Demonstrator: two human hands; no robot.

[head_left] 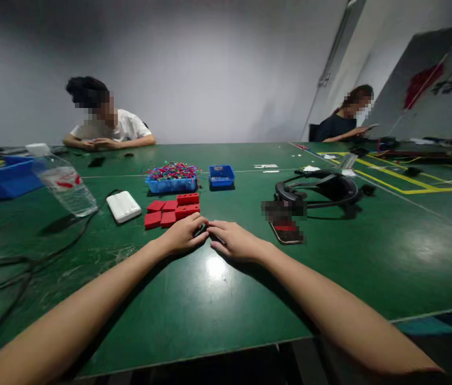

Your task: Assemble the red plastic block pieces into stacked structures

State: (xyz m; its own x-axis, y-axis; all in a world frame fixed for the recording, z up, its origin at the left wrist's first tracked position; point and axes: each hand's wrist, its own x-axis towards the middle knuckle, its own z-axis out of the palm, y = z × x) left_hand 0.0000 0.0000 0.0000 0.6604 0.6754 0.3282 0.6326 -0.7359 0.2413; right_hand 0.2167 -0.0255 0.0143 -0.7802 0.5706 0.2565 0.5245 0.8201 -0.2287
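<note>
My left hand [185, 233] lies on the green table [194, 310] just in front of a group of red blocks [169, 206]. Its thumb is apart from the fingers, with a small dark gap between them that I cannot make out. My right hand [236, 240] rests opposite, fingers stretched toward the left, thumb apart. The fingertips of both hands meet or nearly meet. No held object shows in either hand. Several red blocks sit close together; the rear right ones have small holes in their sides.
Beyond the blocks stand a blue bin of coloured wires [173, 184] and a smaller blue bin [221, 176]. Leftward are a white box [123, 207], a tilted-looking bottle [68, 184] and a black cable [29, 264]. Rightward lie a phone [288, 232] and a black headset [322, 190]. Two people sit opposite.
</note>
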